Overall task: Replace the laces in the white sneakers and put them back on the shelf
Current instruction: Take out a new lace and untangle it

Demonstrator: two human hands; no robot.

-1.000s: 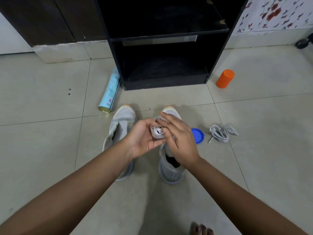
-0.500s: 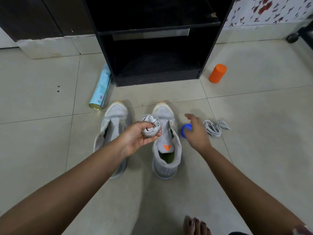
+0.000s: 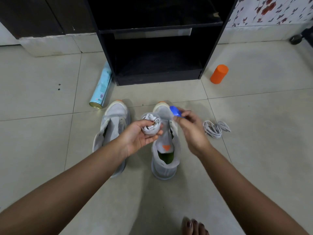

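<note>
Fingers of left hand [image 3: 138,136] curling round small tub [image 3: 150,131] stuffed with white laces [image 3: 151,119]; right hand [image 3: 191,133] pinching blue lid [image 3: 176,112] beside it; both laceless sneakers [image 3: 166,160] sitting on floor [image 3: 50,133] before shelf [image 3: 157,77]; lace bundle [image 3: 215,128] lying at right; risk: springy laces bulging out, blocking lid, spilling.

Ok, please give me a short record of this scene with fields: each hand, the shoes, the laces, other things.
left hand: holds a small cup with white laces coiled inside
right hand: pinches the blue lid, off the cup
shoes: first sneaker and second sneaker side by side on the floor, toes toward the black shelf, no laces seen in them
loose laces: bundle on the floor
other: spray can lying beside the shelf; orange cylinder upright
</note>
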